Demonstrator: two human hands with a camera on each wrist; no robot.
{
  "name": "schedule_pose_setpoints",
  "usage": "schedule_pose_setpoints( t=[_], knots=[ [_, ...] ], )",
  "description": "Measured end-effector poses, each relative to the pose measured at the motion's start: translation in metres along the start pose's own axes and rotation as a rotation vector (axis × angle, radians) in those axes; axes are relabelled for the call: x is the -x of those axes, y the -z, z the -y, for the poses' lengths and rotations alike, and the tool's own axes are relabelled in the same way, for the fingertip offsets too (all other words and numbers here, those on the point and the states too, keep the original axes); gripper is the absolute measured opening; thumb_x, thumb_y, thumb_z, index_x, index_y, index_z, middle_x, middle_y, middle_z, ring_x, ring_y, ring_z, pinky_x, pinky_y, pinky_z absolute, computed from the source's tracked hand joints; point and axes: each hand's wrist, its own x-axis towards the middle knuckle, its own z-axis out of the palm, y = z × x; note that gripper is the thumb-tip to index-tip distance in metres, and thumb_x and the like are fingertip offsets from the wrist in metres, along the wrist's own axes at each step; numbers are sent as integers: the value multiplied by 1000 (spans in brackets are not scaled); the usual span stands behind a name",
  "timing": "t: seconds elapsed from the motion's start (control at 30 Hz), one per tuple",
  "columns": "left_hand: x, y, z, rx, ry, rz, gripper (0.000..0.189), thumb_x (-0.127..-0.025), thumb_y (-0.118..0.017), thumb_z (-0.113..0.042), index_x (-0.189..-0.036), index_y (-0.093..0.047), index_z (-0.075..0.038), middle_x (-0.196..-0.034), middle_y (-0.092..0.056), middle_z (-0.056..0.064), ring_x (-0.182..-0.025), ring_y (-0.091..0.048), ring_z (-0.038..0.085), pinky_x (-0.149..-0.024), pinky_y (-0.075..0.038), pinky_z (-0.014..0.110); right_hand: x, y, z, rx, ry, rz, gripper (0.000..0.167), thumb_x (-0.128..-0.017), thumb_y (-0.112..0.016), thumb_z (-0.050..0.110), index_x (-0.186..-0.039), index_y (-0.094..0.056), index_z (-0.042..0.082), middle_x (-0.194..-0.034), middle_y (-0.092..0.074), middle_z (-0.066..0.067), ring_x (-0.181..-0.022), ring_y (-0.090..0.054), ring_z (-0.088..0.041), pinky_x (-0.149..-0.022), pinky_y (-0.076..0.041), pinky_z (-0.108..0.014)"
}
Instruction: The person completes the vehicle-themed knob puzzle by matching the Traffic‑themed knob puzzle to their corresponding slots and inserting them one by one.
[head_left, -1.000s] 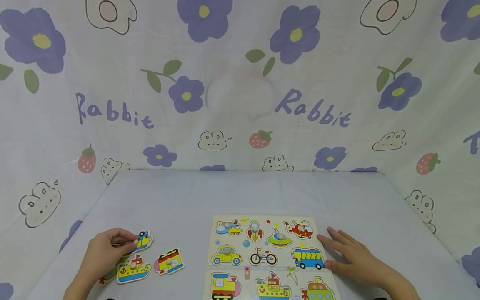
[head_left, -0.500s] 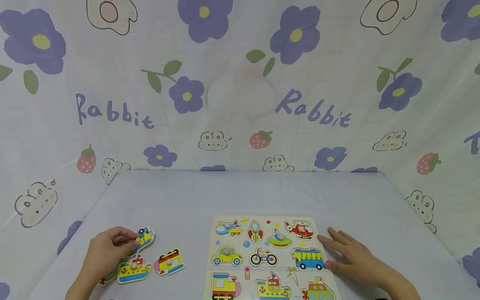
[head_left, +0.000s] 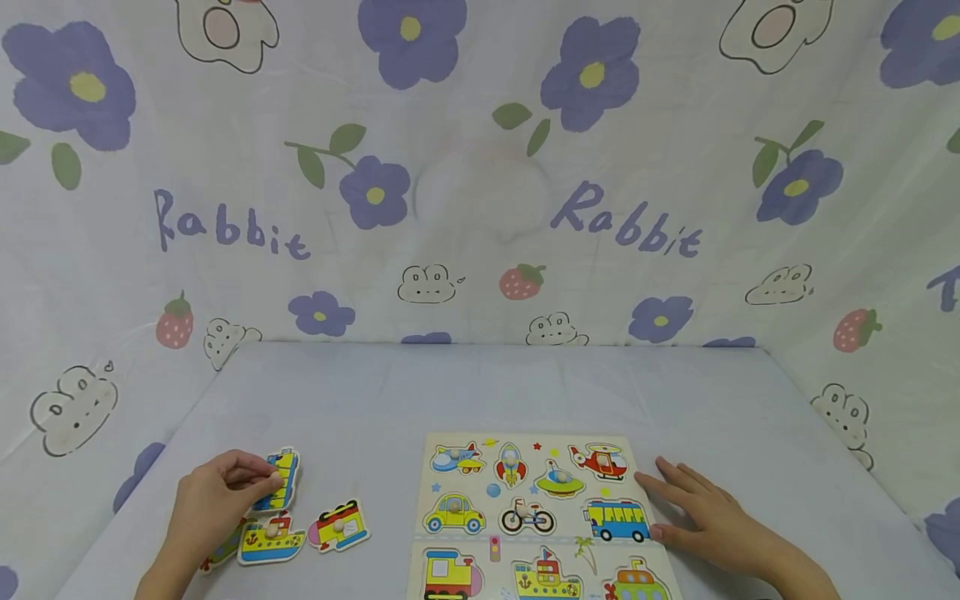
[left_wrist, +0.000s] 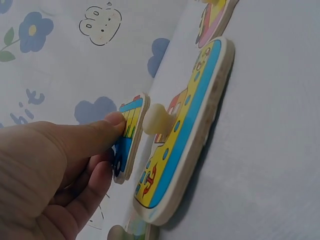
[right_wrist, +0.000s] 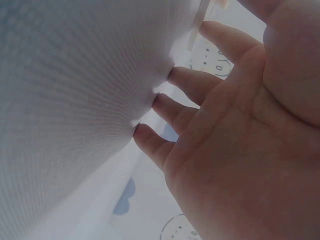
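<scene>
With thumb and fingers, my left hand (head_left: 213, 500) pinches a wooden bus puzzle piece (head_left: 283, 479), blue and yellow, turned on end. In the left wrist view the bus piece (left_wrist: 131, 132) is raised beside the ship piece (left_wrist: 187, 117), whose round knob faces the hand. The ship piece (head_left: 262, 546) lies on the table, next to an upside-down train piece (head_left: 345, 529). A green submarine piece (head_left: 221, 552) is partly covered by my left hand. My right hand (head_left: 705, 512) is spread at the right edge of the puzzle board (head_left: 492, 510), fingertips down on the cloth, thumb touching the board.
Knobbed pieces sit in the board's upper part: plane, rocket, flying saucer, helicopter, car (head_left: 453, 515) and bicycle. The printed bus (head_left: 618, 521), train, ship and submarine places show no knobs. A pale cloth (head_left: 360, 400) covers the table; a patterned curtain (head_left: 480, 208) stands behind.
The bus piece has turned in my left hand from a slant to nearly on end and risen a little. The ship piece has shifted slightly. My right hand stays at the board's edge.
</scene>
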Motion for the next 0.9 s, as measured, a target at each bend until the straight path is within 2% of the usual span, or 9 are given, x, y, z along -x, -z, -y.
schedule_pose_setpoints(
  t=[0.33, 0.6, 0.77, 0.9],
  knots=[
    [2, -8, -7, 59, -33, 15, 29, -80, -84, -29, -92, -67, -8, -80, -71, -2, -71, -65, 15, -62, -51, 23, -1, -1, -1, -2, -6, 0, 77, -81, -67, 63, -146, -50, 25, -158, -26, -18, -141, -10, -51, -99, -10, -76],
    [4, -14, -14, 69, -63, 8, 28, -79, -85, -28, -90, -67, -9, -78, -71, -3, -69, -65, 14, -62, -52, 24, -1, 0, 0, -7, -14, 7, 77, -81, -67, 63, -146, -51, 24, -157, -26, -19, -141, -10, -51, -99, -11, -76],
    [7, -19, -27, 51, -68, 13, 31, -78, -85, -34, -89, -68, -10, -77, -71, -4, -69, -61, 15, -63, -50, 23, -2, 0, -1, -12, -13, 18, 77, -81, -67, 63, -146, -50, 24, -157, -25, -19, -141, -10, -52, -99, -10, -76],
    [7, -30, -40, 27, -135, -12, 27, -77, -85, -33, -84, -67, -15, -73, -69, -10, -67, -57, 14, -62, -46, 25, -1, 1, -1, -11, -12, 17, 77, -81, -67, 62, -146, -50, 23, -157, -25, -20, -141, -10, -52, -99, -10, -76]
  ],
)
